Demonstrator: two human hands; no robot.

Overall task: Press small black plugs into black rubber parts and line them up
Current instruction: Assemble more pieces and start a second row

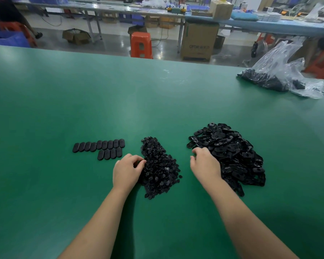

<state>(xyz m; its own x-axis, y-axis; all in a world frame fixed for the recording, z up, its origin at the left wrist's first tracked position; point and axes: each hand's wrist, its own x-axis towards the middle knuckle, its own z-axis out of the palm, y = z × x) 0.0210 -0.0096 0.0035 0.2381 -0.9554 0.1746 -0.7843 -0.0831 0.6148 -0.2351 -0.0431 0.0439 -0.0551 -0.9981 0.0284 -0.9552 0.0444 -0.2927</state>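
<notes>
While both hands work green counter [82, 94]: left hand [126, 170] grip curled, fingertips in plug pile [158, 167]; right hand [205, 164] grip curled at rubber-part heap [232, 156] left edge; held contents unclear. Finished rows [101, 147] far left.

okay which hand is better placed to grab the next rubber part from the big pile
The right hand: its curled fingers rest at the near-left edge of the rubber parts pile, while the left hand is at the small plugs pile.

Single head view, looking forward and down over green table [82, 94], near both forearms.
</notes>
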